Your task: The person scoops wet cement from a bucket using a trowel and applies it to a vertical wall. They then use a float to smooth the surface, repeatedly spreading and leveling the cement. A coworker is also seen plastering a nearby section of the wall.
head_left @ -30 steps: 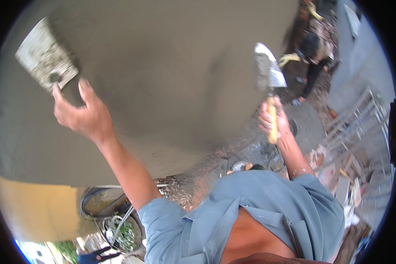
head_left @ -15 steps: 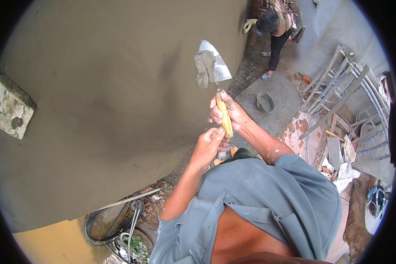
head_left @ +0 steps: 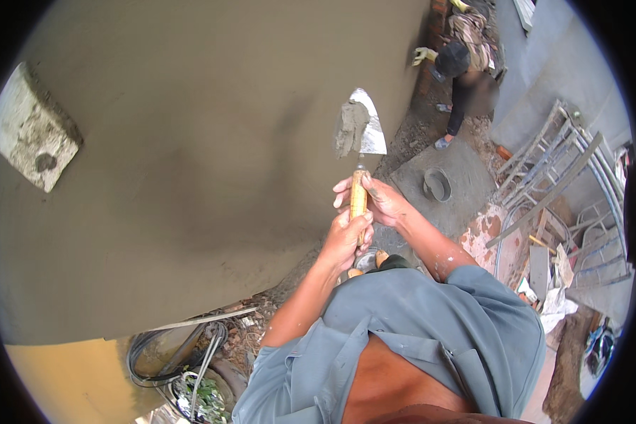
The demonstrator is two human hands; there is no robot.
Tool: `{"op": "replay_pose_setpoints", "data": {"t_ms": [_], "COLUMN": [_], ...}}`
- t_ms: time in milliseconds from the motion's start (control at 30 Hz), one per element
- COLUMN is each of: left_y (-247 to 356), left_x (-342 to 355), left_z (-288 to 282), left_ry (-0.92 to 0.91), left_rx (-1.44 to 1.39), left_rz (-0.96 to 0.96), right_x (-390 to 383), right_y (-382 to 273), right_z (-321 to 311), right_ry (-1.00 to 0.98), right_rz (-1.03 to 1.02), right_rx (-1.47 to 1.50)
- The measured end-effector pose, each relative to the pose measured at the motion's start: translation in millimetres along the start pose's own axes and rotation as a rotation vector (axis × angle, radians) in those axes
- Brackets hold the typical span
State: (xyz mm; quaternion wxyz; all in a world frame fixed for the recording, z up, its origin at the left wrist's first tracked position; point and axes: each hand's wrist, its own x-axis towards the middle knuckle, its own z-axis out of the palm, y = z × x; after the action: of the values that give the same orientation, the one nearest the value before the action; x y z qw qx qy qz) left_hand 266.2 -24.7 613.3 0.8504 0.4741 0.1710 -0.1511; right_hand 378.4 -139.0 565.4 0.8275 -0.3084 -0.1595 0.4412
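Observation:
A pointed trowel (head_left: pixel 375 136) stands blade-up before me, a lump of wet grey mortar (head_left: pixel 352 129) on the left part of its steel blade. My left hand (head_left: pixel 343 240) is wrapped round the lower end of its wooden handle. Higher up the same handle is my right hand (head_left: pixel 386 201), thumb against the wood and fingers passing behind it, their tips loosely bent on the left side. Beyond the trowel spreads a smooth, grey plastered wall (head_left: pixel 191 141); the blade appears in front of it, though I cannot tell how close.
A co-worker (head_left: pixel 466 63) in a dark cap bends by the wall's far end, a gloved hand near its edge. A mortar bucket (head_left: pixel 437 185) stands on the floor to the right, near metal scaffold frames (head_left: pixel 558 162). Coiled cables (head_left: pixel 155 360) lie at lower left. A concrete block (head_left: pixel 35 131) shows at far left.
My left hand has gone from pinching the handle's end to gripping it. My right hand's fingers have loosened. The trowel has tilted more upright, and the view has shifted.

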Motion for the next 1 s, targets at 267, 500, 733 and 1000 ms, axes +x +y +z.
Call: {"op": "replay_pose_setpoints", "data": {"t_ms": [267,500,733,1000], "left_y": [-1.1,-23.9,-50.9,-73.6], "left_x": [-5.1,-7.0,-8.8,0.9], "left_z": [17.0,23.0,24.6,36.3], "left_ry": [0.160,0.403,0.550,0.616], "left_rx": [0.116,0.127,0.017,-0.038], "left_rz": [0.003,-0.033,-0.004,0.074], "right_x": [-24.9,109.9,219.1,254.2], "right_y": [-218.5,-311.4,-289.5,-293.5], "right_z": [-12.3,154.3,301.1,307.6], "right_ry": [0.588,0.280,0.386,0.564], "right_rz": [-0.206,-1.442,-1.467,-1.425], "right_rx": [-1.373,-1.372,-1.279,-1.197]}}
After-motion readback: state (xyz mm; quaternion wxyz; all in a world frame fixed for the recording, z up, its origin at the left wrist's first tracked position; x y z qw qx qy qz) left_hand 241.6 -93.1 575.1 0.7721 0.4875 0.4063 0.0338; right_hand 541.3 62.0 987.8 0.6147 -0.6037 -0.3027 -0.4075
